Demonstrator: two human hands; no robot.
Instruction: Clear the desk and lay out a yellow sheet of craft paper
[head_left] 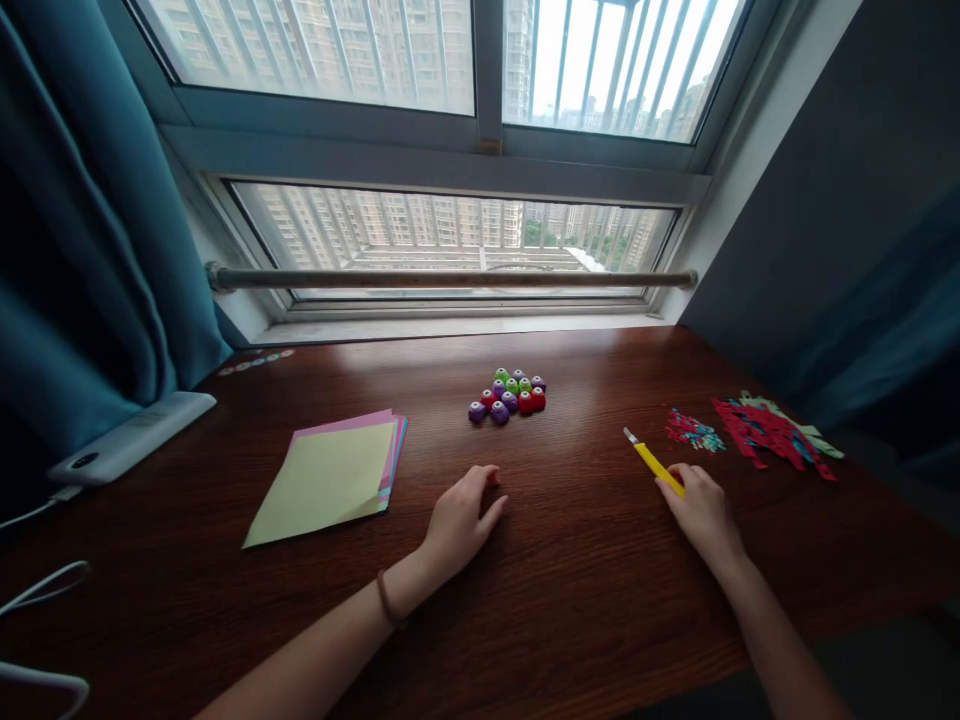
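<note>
Near, left hand (459, 520) resting loose and empty on the wooden desk (570, 600), right hand (701, 510) grasping a yellow utility knife (654, 465) at right, coloured paper stack (330, 478) left, small punches (510, 395) farther.

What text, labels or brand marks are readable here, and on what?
None readable.
Yellow utility knife under the right hand: no mark visible.
Paper stack: blank.
Small punches: too small to tell.
White device: no print legible.
Left hand lies on the table.
</note>
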